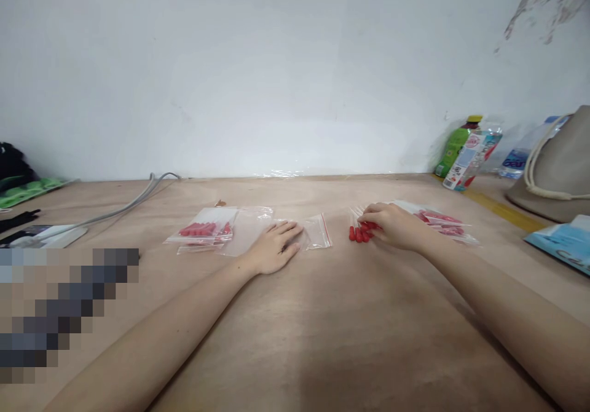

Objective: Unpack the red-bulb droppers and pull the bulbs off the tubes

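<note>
On the wooden table (322, 326), your left hand (275, 249) lies flat and open, pinning a clear zip bag (318, 230). Just beyond, your right hand (391, 224) curls over a bunch of red-bulbed droppers (359, 235); whether it pinches them cannot be told. They look light and apt to roll, so take the stiff stems, not the soft bulbs. Filled bags (203, 230) lie further left, and bottles (465, 150) stand by the wall.

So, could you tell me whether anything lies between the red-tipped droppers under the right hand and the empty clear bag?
Nothing visible does. Only a bare strip of table separates the red-tipped droppers under the right hand from the empty clear bag; the left hand lies flat on that bag.
</note>
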Demonstrator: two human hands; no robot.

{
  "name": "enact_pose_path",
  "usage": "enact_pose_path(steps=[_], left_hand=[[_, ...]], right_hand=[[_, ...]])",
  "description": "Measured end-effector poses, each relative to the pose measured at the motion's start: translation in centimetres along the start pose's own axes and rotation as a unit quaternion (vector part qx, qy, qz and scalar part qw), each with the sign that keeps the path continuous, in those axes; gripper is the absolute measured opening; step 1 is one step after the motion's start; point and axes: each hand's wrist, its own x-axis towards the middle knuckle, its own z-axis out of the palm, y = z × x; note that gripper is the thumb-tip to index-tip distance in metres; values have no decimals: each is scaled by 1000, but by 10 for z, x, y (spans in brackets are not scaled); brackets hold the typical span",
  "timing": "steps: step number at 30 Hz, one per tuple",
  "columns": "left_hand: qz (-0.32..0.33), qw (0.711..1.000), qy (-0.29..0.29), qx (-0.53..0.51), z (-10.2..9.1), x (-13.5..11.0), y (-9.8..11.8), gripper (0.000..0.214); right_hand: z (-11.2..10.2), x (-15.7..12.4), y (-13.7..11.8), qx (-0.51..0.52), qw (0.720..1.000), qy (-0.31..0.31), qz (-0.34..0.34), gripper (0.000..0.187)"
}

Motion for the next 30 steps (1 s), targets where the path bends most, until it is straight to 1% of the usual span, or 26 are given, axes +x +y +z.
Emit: enact_pose_path(steps=[4, 7, 14, 18, 22, 24, 26, 28, 30], left_hand=[[4, 1000, 3, -2, 0, 0, 0, 46], [1, 1000, 1, -2, -1, 0, 1, 46], [-3, 1000, -2, -11, -2, -1, 2, 46], [-2, 1000, -1, -13, -1, -1, 1, 46], [-1, 1000, -4, -7, -1, 0, 2, 47], [1, 1000, -3, -7, -1, 0, 2, 47], [4, 1000, -2, -7, -1, 0, 2, 47], [4, 1000, -2, -5, -1, 0, 2, 47], [1, 1000, -3, -4, -1, 0, 1, 47]], right_hand=[[0, -1, 1, 46, 999, 2, 10, 21], [3, -2, 2, 51, 999, 11, 12, 23], [9, -2, -2, 13, 999, 3, 45, 40], [13, -3, -5, 2, 998, 23, 64, 51], [14, -2, -7, 25, 995, 37, 95, 61], [13, -1, -8, 41, 993, 48, 95, 62], [12, -1, -10, 59, 992, 74, 84, 61], [13, 1, -17, 74, 989, 108, 68, 55], [16, 3, -29, 84, 986, 134, 43, 48]])
